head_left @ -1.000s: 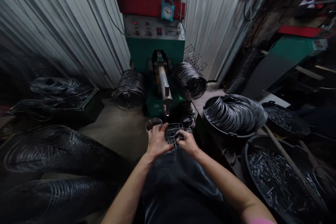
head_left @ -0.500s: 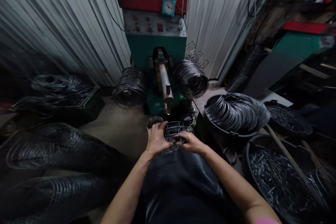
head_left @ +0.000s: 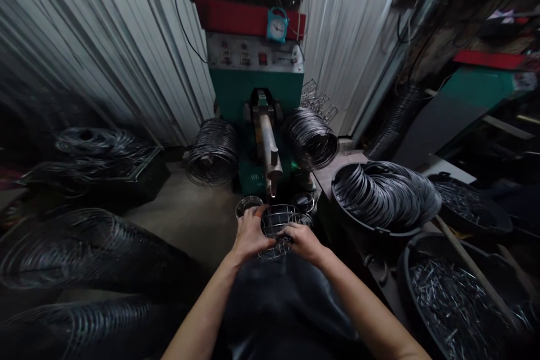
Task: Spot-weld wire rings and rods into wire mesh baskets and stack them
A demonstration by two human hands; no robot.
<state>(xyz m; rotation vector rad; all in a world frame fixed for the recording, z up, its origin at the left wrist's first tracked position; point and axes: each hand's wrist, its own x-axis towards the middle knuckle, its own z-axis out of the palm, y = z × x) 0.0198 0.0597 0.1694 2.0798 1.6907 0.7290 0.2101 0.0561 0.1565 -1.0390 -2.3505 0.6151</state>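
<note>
A small round wire basket is in front of my body, just below the electrode tip of the welding machine. My left hand is wrapped round the basket's left side, thumb along the near part and an orange band on one finger. My right hand has its fingers curled in at the basket's near right, pinching at the wires; exactly what lies between its fingertips is hidden. Two small round containers, one on the left and one on the right, flank the basket below the machine.
Wire-ring coils hang at the machine's left and right. A tub of wire rings and a tub of short wire pieces stand to my right. Stacked wire frames lie at left. A blue clock hangs above.
The view has tilted up slightly, so the scene sits lower. My right fingers have curled in closer over the basket's near side. My left hand keeps its hold.
</note>
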